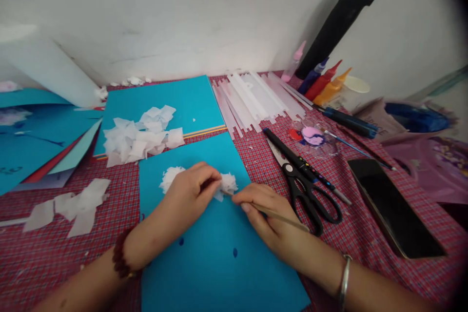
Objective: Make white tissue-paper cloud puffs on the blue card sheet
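Note:
A blue paper sheet (pixel 208 263) lies in front of me, with white tissue tufts (pixel 229 183) on its upper part and small dark blue marks below. My left hand (pixel 195 185) is closed in a pinch over the tufts, on a small piece of white tissue paper (pixel 218 197) that shows just under the fingertips. Between the thumb and fingers of my right hand (pixel 270 212) is a thin wooden stick (pixel 280 213), whose tip reaches the tissue at my left fingertips. More white tufts (pixel 171 178) are partly covered by my left hand.
Loose tissue squares (pixel 141 136) rest on a blue paper stack (pixel 190 97). White paper strips (pixel 256 97) lie behind. To the right are black-handled scissors (pixel 303 190), a pen (pixel 310 170), a paint palette (pixel 312 136), paint bottles (pixel 323 83) and a phone (pixel 395 207).

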Tool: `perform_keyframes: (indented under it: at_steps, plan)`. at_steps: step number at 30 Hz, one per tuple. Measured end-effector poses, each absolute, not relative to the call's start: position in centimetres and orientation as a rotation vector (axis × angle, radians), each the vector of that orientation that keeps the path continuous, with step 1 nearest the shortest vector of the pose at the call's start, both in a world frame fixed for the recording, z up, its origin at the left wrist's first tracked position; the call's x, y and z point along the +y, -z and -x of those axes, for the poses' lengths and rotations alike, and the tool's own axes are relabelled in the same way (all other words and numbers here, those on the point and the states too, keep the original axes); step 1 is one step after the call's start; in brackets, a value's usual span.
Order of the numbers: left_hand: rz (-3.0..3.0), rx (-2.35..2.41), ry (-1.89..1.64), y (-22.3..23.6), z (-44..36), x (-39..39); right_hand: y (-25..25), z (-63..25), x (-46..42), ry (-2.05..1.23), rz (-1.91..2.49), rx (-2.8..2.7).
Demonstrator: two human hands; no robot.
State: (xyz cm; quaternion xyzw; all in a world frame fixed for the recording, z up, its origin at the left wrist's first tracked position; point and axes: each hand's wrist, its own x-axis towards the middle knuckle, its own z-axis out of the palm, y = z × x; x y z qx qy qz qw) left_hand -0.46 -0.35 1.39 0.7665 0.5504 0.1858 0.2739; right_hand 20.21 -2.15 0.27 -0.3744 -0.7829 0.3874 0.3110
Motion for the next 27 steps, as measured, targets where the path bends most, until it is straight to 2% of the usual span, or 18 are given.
perform_keyframes:
  at_steps: [6, 14, 21, 27]
  plan:
    - [-2.328, 1.57, -0.274, -1.8, 0.4, -2.8, -0.4, -20.4, -2.3, -0.962, 0.946, -2.234]
    - [-2.348, 1.55, -0.27, -1.6, 0.5, -3.1, -0.8, -20.3, -2.9, -0.806, 0.888, -2.422]
    - [-2.397, 1.565, -0.231, -2.2, 0.0, -3.1, -0.8, -20.9, -3.1, -1.153, 0.975, -1.856]
    - [-2.434, 1.6, -0.099, -2.3, -0.1, -2.8, -0.3, -20.4, -2.4, -1.108, 1.024, -2.015]
